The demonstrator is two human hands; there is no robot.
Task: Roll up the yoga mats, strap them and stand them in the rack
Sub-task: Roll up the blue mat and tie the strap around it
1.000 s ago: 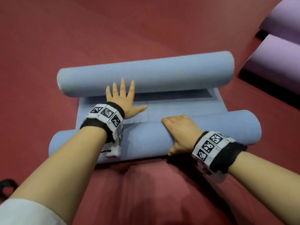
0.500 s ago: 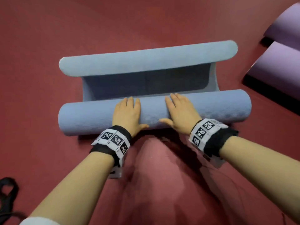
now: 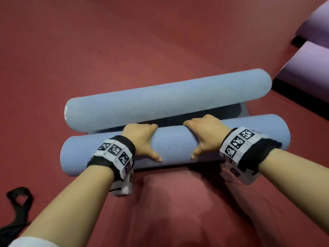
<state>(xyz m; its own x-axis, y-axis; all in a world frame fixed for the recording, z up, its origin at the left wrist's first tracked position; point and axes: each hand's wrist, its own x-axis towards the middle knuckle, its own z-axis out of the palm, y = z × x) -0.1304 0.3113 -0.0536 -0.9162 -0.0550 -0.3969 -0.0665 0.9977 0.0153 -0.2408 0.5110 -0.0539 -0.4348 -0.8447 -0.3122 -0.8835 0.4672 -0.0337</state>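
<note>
A light blue yoga mat lies on the red floor, rolled from both ends. Its near roll [image 3: 174, 145] lies across in front of me, and its far roll [image 3: 169, 102] sits just behind, almost touching. A small strip of flat mat [image 3: 297, 111] shows at the right between them. My left hand [image 3: 140, 139] and my right hand [image 3: 206, 134] both grip the near roll at its middle. Their fingers curl over its far side into the gap, out of sight, and the thumbs lie on its near side.
A black strap [image 3: 19, 202] lies on the floor at the lower left beside my left forearm. Purple mats [image 3: 306, 68] lie at the upper right edge with a dark gap beneath them. Red floor [image 3: 124, 41] stretches beyond the blue mat.
The near roll has rolled forward, and the flat stretch between the two rolls has closed up. My left hand left the flat mat and now grips the roll beside my right hand.
</note>
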